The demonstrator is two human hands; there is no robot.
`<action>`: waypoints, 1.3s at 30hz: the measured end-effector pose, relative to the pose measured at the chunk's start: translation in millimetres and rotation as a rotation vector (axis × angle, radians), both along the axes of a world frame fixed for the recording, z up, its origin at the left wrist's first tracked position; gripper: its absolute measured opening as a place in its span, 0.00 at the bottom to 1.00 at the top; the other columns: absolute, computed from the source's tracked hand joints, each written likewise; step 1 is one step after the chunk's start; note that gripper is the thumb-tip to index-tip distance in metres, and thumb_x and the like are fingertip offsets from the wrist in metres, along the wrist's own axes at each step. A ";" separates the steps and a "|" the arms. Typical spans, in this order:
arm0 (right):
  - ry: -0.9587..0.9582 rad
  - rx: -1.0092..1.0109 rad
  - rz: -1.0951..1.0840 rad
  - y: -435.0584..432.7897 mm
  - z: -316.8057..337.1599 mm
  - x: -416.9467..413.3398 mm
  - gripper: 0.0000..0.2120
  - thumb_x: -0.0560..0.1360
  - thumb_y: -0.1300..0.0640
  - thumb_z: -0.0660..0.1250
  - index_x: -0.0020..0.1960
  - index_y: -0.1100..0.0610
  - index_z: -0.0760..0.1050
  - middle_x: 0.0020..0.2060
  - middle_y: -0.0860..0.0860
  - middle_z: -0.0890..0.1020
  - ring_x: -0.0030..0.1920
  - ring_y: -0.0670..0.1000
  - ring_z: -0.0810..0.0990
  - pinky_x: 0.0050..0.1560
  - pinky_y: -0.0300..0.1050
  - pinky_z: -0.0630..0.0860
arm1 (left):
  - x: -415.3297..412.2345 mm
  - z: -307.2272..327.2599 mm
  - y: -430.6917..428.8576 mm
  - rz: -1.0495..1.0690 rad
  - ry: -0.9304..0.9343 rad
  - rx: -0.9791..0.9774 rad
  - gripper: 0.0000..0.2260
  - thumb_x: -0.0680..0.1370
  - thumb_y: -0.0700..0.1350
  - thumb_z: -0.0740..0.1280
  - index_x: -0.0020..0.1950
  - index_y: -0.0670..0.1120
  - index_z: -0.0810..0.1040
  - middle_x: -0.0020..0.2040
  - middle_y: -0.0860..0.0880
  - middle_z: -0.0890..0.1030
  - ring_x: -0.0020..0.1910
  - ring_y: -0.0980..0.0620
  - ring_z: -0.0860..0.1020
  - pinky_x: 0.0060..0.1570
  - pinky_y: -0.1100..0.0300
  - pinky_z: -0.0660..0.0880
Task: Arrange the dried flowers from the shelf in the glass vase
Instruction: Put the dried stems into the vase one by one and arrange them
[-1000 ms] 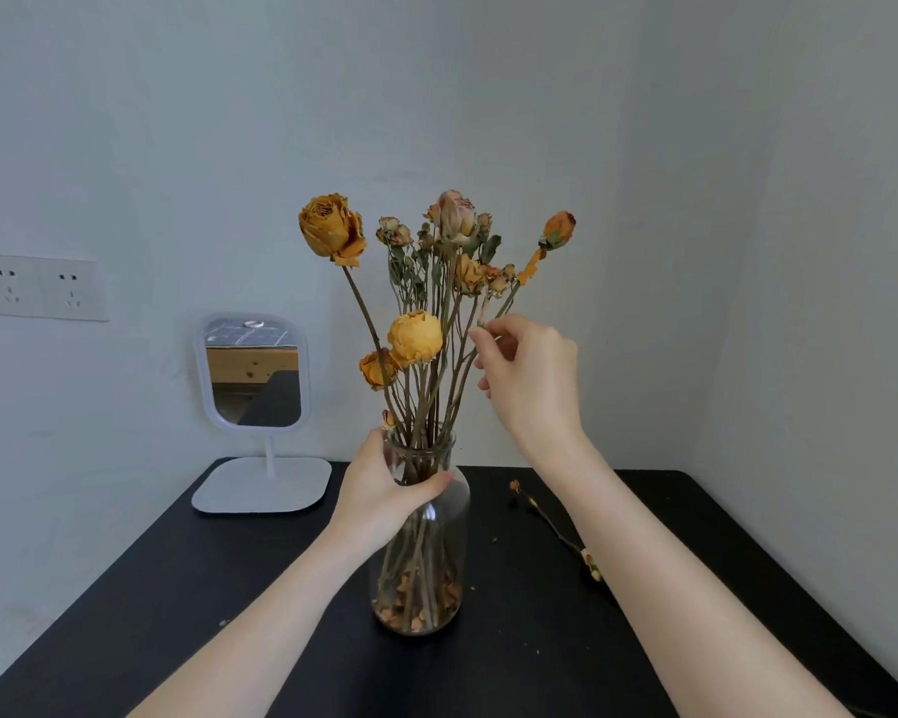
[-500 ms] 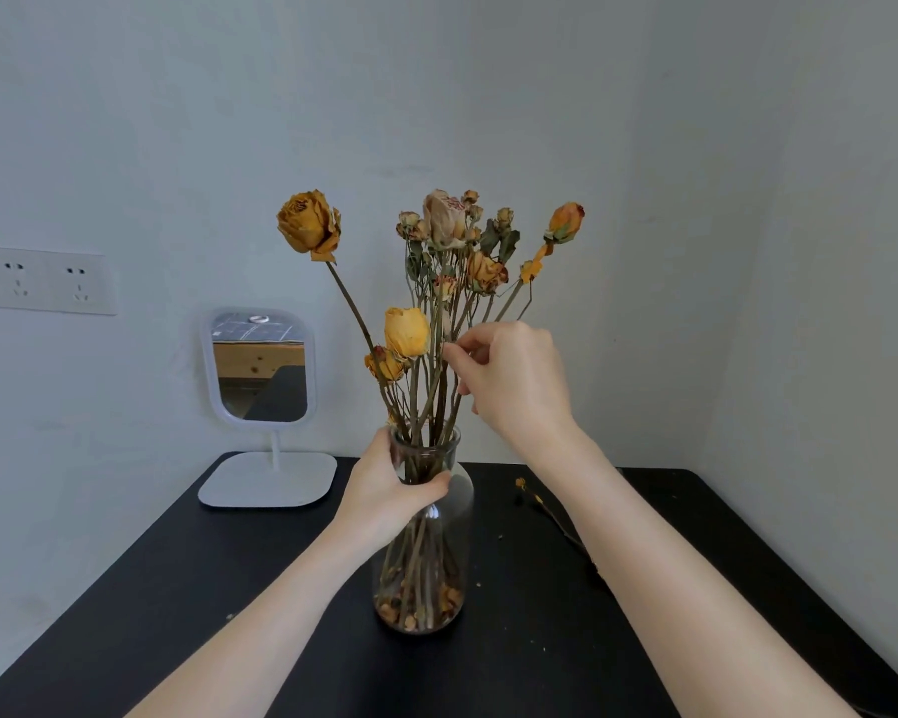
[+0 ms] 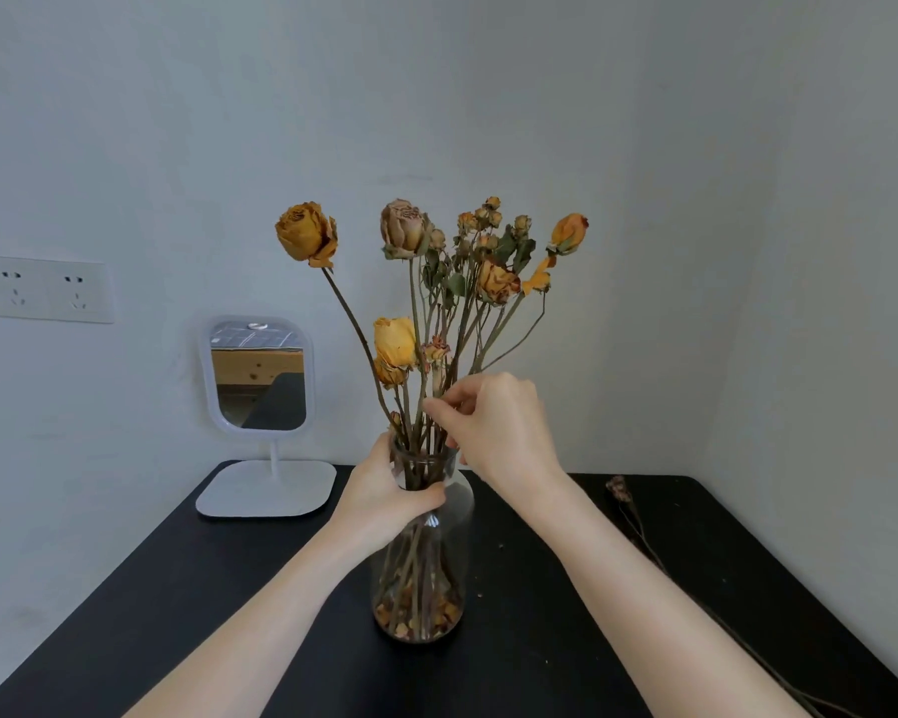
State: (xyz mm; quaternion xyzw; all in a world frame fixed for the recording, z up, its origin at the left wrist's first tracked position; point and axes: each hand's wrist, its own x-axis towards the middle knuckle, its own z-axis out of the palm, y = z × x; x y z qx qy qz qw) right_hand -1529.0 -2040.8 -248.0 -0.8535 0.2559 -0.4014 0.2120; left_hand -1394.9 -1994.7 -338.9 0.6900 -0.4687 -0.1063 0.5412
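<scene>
Glass vase stands upright at centre of the black tabletop, dried flowers already in it, stems fanning up and outward from the neck.

Left hand: grip wrapped around the vase neck, fingers closed on the glass, steadying it.

Right hand: just above the neck on the right side of the bunch, thumb and forefinger pinched on stems; cannot tell how many are in the pinch.

Key relation: the stems' long axes run nearly vertical, leaning right at the top, and the right grip meets them low, close to the rim. Right hand is the nearer to the stems; left is committed to the vase.

One loose dried stem lies on the tabletop, right of the vase, well apart (right arm side, long axis running toward the camera).

Judgement: arranging stage, mostly done; loose stem may yet go in.
</scene>
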 end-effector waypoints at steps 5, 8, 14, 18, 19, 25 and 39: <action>0.032 -0.019 -0.017 1.3 -6.2 2.9 0.11 0.74 0.48 0.66 0.42 0.55 0.81 0.32 0.49 0.81 0.34 0.49 0.81 0.41 0.48 0.81 | -0.2 -1.6 -0.6 -0.013 0.038 -0.006 0.26 0.65 0.46 0.75 0.58 0.55 0.68 0.48 0.62 0.77 0.49 0.64 0.75 0.43 0.70 0.70; 0.088 -0.033 -0.025 2.4 -11.9 4.9 0.10 0.75 0.48 0.66 0.44 0.54 0.81 0.34 0.51 0.82 0.36 0.49 0.82 0.43 0.49 0.81 | -2.0 -2.7 0.7 -0.028 0.088 -0.029 0.26 0.64 0.48 0.77 0.56 0.56 0.68 0.49 0.59 0.78 0.51 0.61 0.77 0.46 0.67 0.72; 0.062 -0.008 -0.004 -0.8 -12.5 1.2 0.11 0.74 0.48 0.67 0.48 0.54 0.82 0.33 0.48 0.81 0.35 0.47 0.81 0.42 0.45 0.81 | -3.1 0.1 1.0 -0.025 0.072 -0.029 0.28 0.64 0.50 0.77 0.60 0.51 0.70 0.51 0.57 0.79 0.52 0.60 0.77 0.49 0.65 0.73; 0.030 0.037 0.026 -4.3 -15.6 -8.0 0.10 0.73 0.49 0.68 0.49 0.53 0.82 0.27 0.42 0.76 0.26 0.40 0.77 0.32 0.37 0.76 | -1.8 5.9 0.3 -0.055 0.018 0.002 0.25 0.65 0.49 0.76 0.59 0.52 0.71 0.50 0.57 0.79 0.52 0.59 0.77 0.46 0.68 0.71; 0.019 0.056 0.029 -6.3 -15.9 -11.5 0.09 0.73 0.49 0.68 0.49 0.53 0.81 0.26 0.42 0.76 0.24 0.38 0.76 0.29 0.33 0.73 | -2.1 6.7 1.1 -0.070 0.019 0.008 0.25 0.66 0.49 0.75 0.60 0.51 0.71 0.51 0.57 0.79 0.53 0.59 0.77 0.47 0.68 0.71; 0.021 0.223 -0.007 -25.8 -19.7 -43.1 0.05 0.73 0.48 0.68 0.45 0.49 0.78 0.28 0.45 0.78 0.20 0.38 0.74 0.24 0.30 0.69 | -28.7 -9.7 29.2 0.178 0.100 -0.103 0.38 0.65 0.53 0.76 0.70 0.54 0.61 0.60 0.62 0.68 0.60 0.62 0.67 0.60 0.61 0.65; 0.175 0.473 -0.371 -112.7 -99.3 -160.4 0.03 0.74 0.52 0.68 0.44 0.51 0.78 0.29 0.49 0.81 0.23 0.43 0.76 0.27 0.36 0.70 | -142.3 -60.7 5.3 -0.194 -0.246 0.189 0.06 0.76 0.49 0.65 0.51 0.56 0.71 0.42 0.57 0.69 0.41 0.61 0.70 0.41 0.72 0.67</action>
